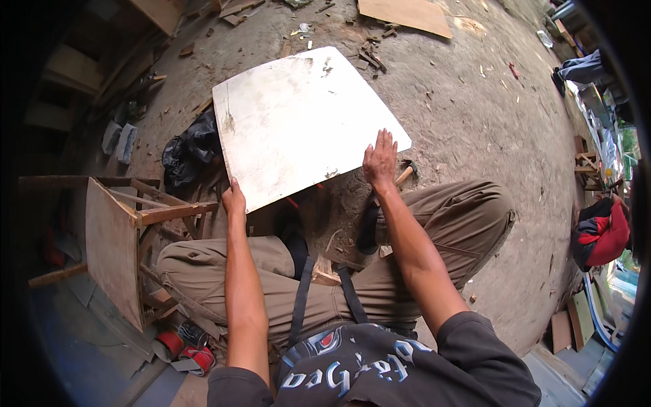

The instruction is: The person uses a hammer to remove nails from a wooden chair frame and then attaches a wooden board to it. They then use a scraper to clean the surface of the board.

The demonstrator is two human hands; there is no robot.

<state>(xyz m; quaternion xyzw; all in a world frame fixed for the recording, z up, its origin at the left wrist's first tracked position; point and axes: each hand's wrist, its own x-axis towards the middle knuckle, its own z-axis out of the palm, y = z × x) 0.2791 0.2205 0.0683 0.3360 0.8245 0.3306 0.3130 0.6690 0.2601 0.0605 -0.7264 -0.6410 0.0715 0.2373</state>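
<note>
A large white board [298, 115] with scuffed, dirty patches is held out in front of my knees. At its near left edge my left hand [234, 198] is closed, with the thumb on top and the other fingers out of sight beneath. My right hand [380, 161] lies flat near the board's right corner, fingers stretched out over the surface. Just beside that hand a hammer [405, 175] with a wooden handle rests on the ground, partly hidden. My feet are partly hidden below the board's near edge.
A wooden stool-like frame [112, 247] lies on its side at my left. Behind it are a black plastic bag [193, 152] and grey blocks [125, 142]. Wood scraps [369, 60] and a brown sheet [407, 15] lie farther off. A red and black bag [602, 233] is at right.
</note>
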